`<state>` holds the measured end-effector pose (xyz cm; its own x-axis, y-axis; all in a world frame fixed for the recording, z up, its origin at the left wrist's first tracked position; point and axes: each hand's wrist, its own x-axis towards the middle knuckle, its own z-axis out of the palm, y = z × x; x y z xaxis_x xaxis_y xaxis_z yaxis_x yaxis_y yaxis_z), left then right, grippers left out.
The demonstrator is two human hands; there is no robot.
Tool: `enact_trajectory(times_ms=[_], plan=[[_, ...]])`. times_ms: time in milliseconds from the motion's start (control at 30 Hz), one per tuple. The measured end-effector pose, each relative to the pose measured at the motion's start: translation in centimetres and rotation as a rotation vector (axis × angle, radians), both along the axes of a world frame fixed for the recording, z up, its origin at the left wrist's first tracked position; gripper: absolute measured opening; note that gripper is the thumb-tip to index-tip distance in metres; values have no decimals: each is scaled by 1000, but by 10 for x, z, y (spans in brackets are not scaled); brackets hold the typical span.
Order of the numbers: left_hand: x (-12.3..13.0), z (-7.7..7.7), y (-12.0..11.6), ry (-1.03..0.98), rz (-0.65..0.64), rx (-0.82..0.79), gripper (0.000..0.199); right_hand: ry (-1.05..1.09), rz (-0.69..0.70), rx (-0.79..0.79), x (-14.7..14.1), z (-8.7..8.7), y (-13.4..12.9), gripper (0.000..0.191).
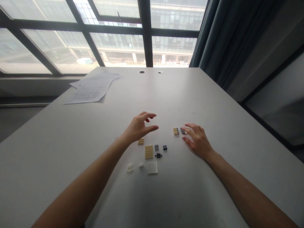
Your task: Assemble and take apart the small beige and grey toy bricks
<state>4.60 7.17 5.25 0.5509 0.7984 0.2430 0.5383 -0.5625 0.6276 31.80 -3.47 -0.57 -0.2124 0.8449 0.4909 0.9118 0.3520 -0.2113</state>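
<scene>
My left hand (142, 126) hovers over the table with thumb and fingers apart and nothing between them. Partly below its wrist lies a small tan building brick (141, 142). My right hand (196, 139) is open beside a dark grey brick (182, 130), its fingertips partly covering that piece; whether they touch it I cannot tell. Left of it sits a tan and grey brick (176, 131). Nearer me are a larger tan plate (148, 152), a grey brick (156, 147), a black brick (165, 147) and a black piece with side pins (158, 155).
A clear flat piece (152, 167) and small white pieces (129, 167) (141, 165) lie closest to me. Printed sheets (92, 87) rest at the table's far left. Two round cable holes (142, 72) are near the back edge of the white table (71, 142); a window and a dark curtain (220, 38) stand beyond.
</scene>
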Motion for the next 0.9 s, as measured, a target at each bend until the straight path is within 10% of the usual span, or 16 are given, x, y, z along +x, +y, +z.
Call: enact_trajectory(times_ms=[267,633,900], plan=[[-77,-25,-24,250,-46,-78,35,17,-14,35,1,-1,-1,27],[-71,-41,-26,231,-17,48,23,41,-70,115,5,-3,-1,22],[-14,-2,-50,181,-26,242,22,150,-86,190,6,-1,0,20]])
